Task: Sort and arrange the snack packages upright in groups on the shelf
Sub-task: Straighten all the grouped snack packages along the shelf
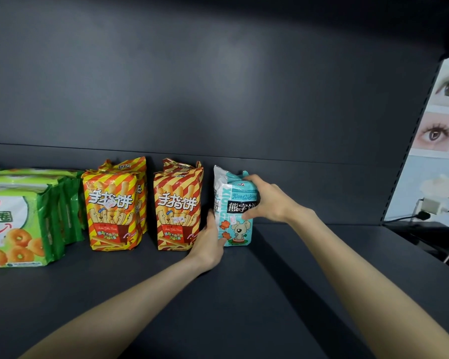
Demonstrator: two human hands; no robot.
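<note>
A light-blue snack package (pixel 237 221) with a cartoon dog stands upright on the dark shelf (pixel 244 294), with another of its kind behind it. My right hand (pixel 266 200) grips its upper right side, fingers curled over the top. My left hand (pixel 210 242) presses against its lower left edge. To the left stand two groups of red-and-yellow striped stick-biscuit packages (pixel 178 206) (pixel 113 208), upright. Further left stand several green ring-biscuit packages (pixel 16 218) in a row.
The shelf's dark back wall (pixel 218 99) rises behind the packages. At the right end a slotted upright (pixel 410 151) borders a poster of eyes (pixel 441 130), with a white plug and cables (pixel 430 211) below it.
</note>
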